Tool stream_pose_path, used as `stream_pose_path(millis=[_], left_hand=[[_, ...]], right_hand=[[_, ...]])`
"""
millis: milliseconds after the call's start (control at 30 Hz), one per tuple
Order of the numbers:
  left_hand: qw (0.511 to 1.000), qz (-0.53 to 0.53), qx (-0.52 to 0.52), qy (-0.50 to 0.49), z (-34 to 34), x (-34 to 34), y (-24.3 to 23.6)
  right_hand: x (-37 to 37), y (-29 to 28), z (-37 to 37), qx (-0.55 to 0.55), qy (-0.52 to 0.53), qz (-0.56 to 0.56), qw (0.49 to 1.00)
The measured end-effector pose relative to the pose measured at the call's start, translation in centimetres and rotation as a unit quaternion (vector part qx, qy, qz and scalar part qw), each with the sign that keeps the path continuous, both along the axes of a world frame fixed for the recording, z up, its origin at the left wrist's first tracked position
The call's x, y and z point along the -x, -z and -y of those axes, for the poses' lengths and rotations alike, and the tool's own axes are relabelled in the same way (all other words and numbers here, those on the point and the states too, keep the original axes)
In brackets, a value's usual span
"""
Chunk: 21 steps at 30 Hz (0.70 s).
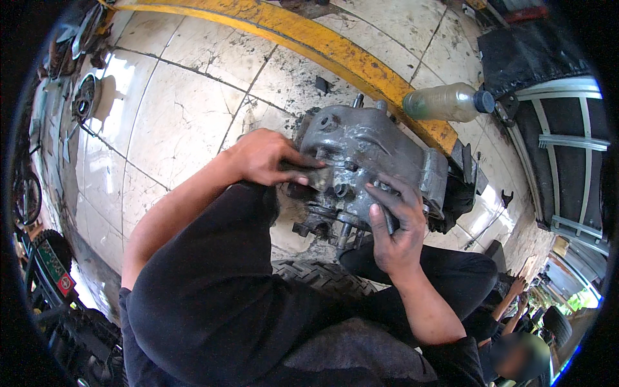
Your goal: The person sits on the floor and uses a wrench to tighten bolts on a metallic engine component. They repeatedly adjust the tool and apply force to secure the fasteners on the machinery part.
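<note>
Head: left grip (269,158), right grip (398,233) part-curled on grey casing (369,139), hold unclear; yellow beam (308,40) skirts far edge.

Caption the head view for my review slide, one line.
Left hand and right hand on a grey metal casing above pale floor tiles, a capped bottle by a yellow beam.

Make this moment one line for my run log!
left hand: fingers at gray metal casing | right hand: fingers on same casing | grip: unclear | capped bottle: by yellow beam
</note>
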<state>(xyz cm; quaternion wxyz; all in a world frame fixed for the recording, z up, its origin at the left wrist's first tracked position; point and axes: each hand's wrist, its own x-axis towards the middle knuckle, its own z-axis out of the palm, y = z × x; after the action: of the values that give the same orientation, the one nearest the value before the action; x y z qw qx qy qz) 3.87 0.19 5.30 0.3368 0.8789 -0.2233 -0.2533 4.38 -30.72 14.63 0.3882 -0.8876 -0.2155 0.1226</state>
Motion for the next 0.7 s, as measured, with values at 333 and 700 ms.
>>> stream_pose_path(millis=[333,700], left_hand=[[0.999,0.012,0.034,0.001,0.1,0.8,1.1],[1.0,0.024,-0.014,0.0,0.1,0.2,0.1]], right_hand=[[0.0,-0.2,0.0,0.011,-0.019,0.011,1.0],[-0.1,-0.1,0.0,0.009,-0.016,0.022,1.0]])
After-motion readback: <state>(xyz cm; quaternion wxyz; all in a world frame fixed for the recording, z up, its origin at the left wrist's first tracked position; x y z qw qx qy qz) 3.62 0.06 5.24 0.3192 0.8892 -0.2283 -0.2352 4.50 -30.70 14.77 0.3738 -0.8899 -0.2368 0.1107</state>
